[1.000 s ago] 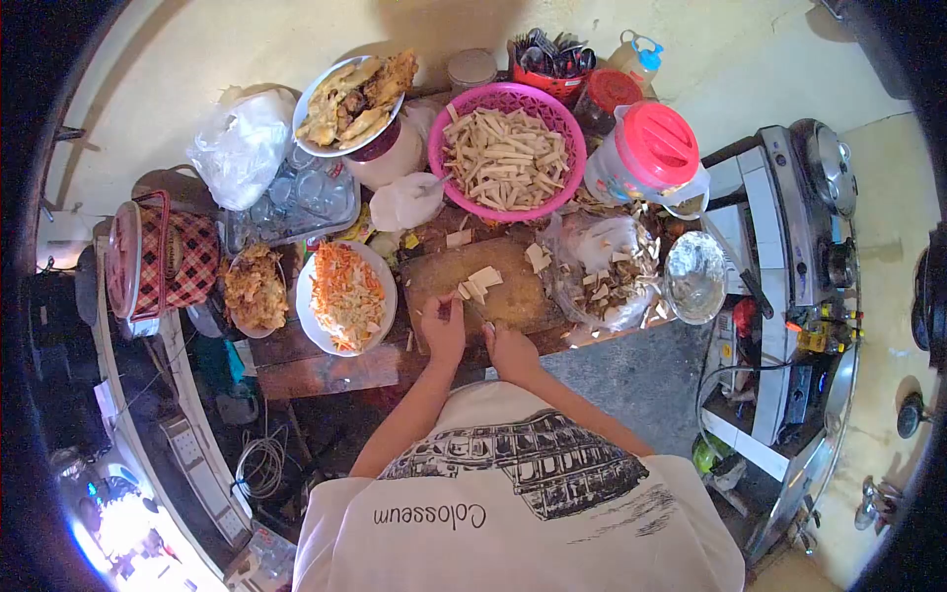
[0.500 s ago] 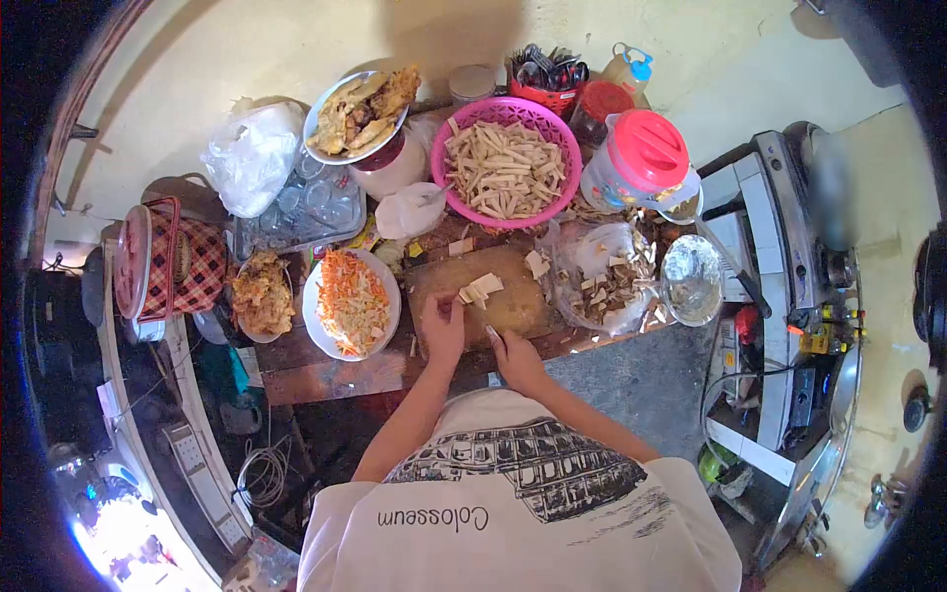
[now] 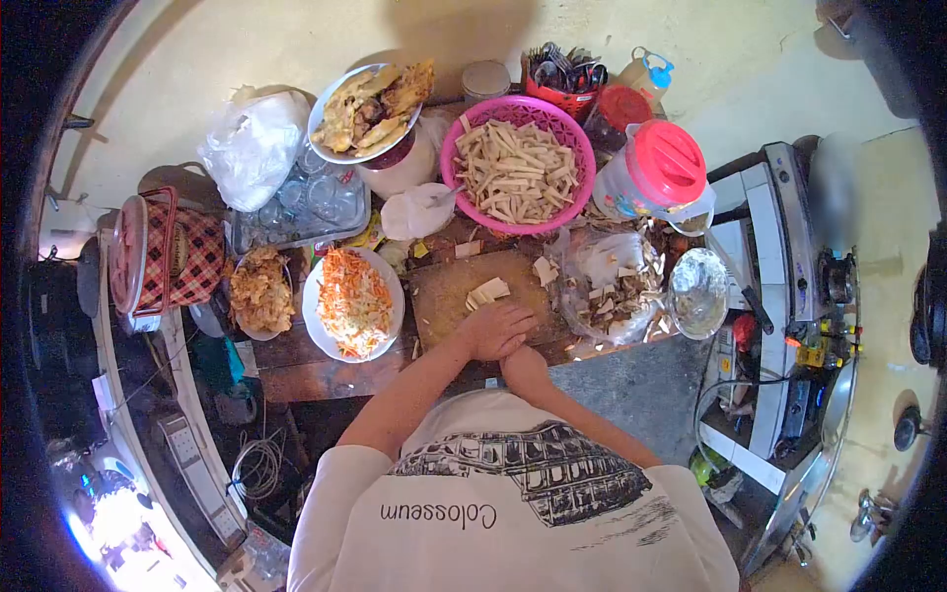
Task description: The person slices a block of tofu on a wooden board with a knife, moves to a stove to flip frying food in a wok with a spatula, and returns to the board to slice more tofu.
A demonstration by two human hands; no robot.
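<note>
A wooden cutting board [image 3: 444,296] lies on the table in front of me, with a small stack of pale slices [image 3: 486,292] on it. My left hand [image 3: 493,331] rests with curled fingers on the board's near edge, just below the slices. My right hand [image 3: 525,367] sits right behind it at the table's front edge, partly covered by the left hand. What either hand holds is hidden. A single pale piece [image 3: 542,268] lies at the board's right side.
Behind the board stands a pink basket [image 3: 582,158] of pale strips. A plate [image 3: 312,296] of shredded carrot lies to the left, a plastic bag of peelings [image 3: 612,286] and a metal bowl [image 3: 698,291] to the right. A pink-lidded jug [image 3: 661,163] and a stove [image 3: 799,276] stand further right.
My left hand has slid right across the board from its left side, ending against the right hand. The right hand has drawn back a little toward me.
</note>
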